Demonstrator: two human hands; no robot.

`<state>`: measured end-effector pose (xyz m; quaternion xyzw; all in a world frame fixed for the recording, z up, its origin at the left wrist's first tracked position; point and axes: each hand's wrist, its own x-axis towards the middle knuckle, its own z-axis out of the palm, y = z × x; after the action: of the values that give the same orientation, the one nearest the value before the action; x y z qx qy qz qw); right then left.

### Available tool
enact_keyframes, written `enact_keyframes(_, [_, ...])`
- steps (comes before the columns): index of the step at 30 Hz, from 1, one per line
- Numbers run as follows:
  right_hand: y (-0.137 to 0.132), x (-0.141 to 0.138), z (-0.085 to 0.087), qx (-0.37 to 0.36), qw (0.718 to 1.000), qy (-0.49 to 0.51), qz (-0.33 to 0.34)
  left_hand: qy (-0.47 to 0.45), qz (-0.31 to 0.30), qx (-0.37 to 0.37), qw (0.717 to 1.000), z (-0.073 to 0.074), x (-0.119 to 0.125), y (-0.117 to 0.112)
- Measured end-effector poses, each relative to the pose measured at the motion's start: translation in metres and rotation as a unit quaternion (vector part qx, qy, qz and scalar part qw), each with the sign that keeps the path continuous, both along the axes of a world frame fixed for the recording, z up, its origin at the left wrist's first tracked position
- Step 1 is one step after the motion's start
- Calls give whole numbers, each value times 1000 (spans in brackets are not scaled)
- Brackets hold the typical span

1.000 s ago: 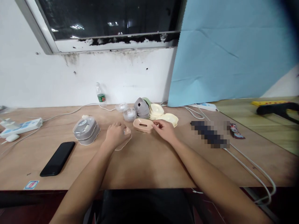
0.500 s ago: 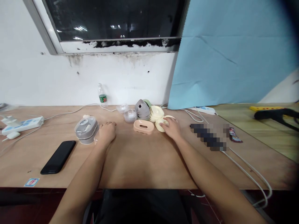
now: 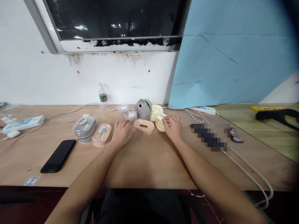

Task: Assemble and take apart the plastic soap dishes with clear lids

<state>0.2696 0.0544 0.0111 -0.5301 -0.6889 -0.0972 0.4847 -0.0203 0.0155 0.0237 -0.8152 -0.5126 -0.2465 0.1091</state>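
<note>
L hand (image 3: pixel 121 133) fingers loose, empty, flat on surface (image 3: pixel 144 161), just left of open pink base (image 3: pixel 144 126). R hand (image 3: pixel 173 127) fingers pinch cream tray (image 3: pixel 160 125) atop its stack. Prob. partway: lidded pink box (image 3: pixel 102 139) left of L fingers looks done; pink base & cream trays still unlidded.

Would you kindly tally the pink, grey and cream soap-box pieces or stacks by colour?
Pink: 2, lidded pink box, open pink tray
Grey: 2, lidded grey stack, back grey stack
Cream: 2, back cream stack, near cream stack
Total: 6
</note>
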Motion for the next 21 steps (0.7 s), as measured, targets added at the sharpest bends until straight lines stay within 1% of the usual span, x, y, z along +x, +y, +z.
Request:
enact_keyframes(2, [-13, -11, 8, 33, 995, 70, 66, -18, -34, 16, 999, -2, 8, -3])
enact_keyframes(3, [-19, -17, 10, 32, 988, 111, 106, -23, -49, 28, 998, -3, 11, -4])
enact_keyframes(4, [-24, -25, 11, 17, 977, 154, 147, -24, -63, 42, 997, -3, 13, -5])
enact_keyframes(5, [-29, -33, 11, -14, 962, 198, 187, -22, -73, 58, 995, -3, 13, -6])
enact_keyframes(6, [-33, -41, 10, -60, 943, 238, 227, -20, -80, 72, 994, -3, 13, -6])
enact_keyframes(7, [-35, -49, 8, -115, 917, 274, 266, -18, -86, 81, 993, -3, 13, -6])
enact_keyframes(9, [-35, -61, 2, -227, 852, 337, 329, -19, -94, 78, 992, -2, 11, -7])
enact_keyframes(11, [-32, -68, -4, -310, 791, 385, 360, -27, -111, 43, 993, -1, 9, -8])
enact_keyframes(12, [-30, -68, -6, -341, 770, 398, 365, -32, -123, 17, 992, -1, 8, -8])
enact_keyframes(13, [-29, -67, -7, -367, 757, 399, 366, -38, -136, -11, 990, -2, 7, -8])
enact_keyframes(14, [-27, -65, -7, -387, 755, 385, 363, -44, -149, -38, 987, -2, 7, -7])
enact_keyframes(15, [-26, -61, -7, -400, 766, 353, 359, -50, -159, -60, 984, -3, 6, -7])
enact_keyframes(16, [-25, -57, -6, -401, 791, 302, 352, -53, -165, -77, 982, -5, 6, -6])
enact_keyframes(17, [-25, -53, -5, -388, 824, 236, 339, -56, -169, -87, 980, -6, 7, -5])
enact_keyframes(19, [-25, -46, -2, -332, 891, 101, 292, -52, -171, -104, 978, -9, 8, -3])
enact_keyframes(20, [-25, -43, -1, -303, 914, 50, 264, -44, -173, -113, 977, -10, 8, -2])
enact_keyframes(21, [-25, -41, -1, -280, 930, 17, 237, -34, -177, -123, 976, -12, 9, -2])
